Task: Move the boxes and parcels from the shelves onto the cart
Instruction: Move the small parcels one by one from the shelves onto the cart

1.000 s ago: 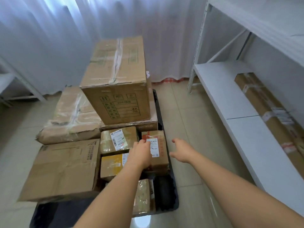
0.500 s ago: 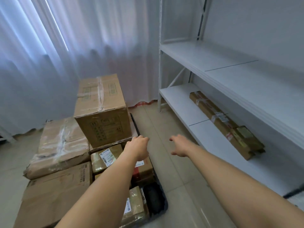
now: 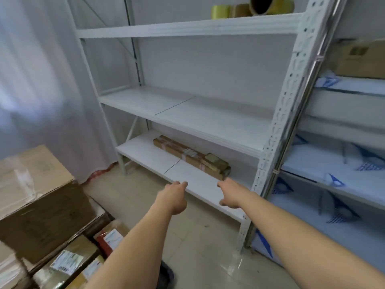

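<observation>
Plainly, both arms reached forward toward the white shelf rack [image 3: 187, 28], and neither hand held anything. The left hand [image 3: 174, 198] hung in the air above the tiled floor [image 3: 198, 236] with its fingers loosely curled and empty, just short of the front edge of the bottom shelf [image 3: 145, 151]. The right hand [image 3: 230, 193] was over that same shelf's front edge, fingers relaxed and spread a little, also empty, near the closer end of a long brown parcel [image 3: 189, 156]. That parcel lay flat on the bottom shelf toward the back wall, running lengthwise along it, wrapped with tape and labels; the right fingertips were close to it, but whether they touched it could not be told. The middle shelf [image 3: 208, 115] showed only its white boards. On the top shelf sat rolls of tape [image 3: 268, 6]. At the lower left, the cart's load was partly in view: a big cardboard box [image 3: 41, 201] stacked above smaller labelled parcels [image 3: 68, 261], all blurred. To the right stood a second rack with a cardboard box [image 3: 360, 59] on an upper shelf and blue-and-white sheeting [image 3: 333, 170] over the lower shelves.
</observation>
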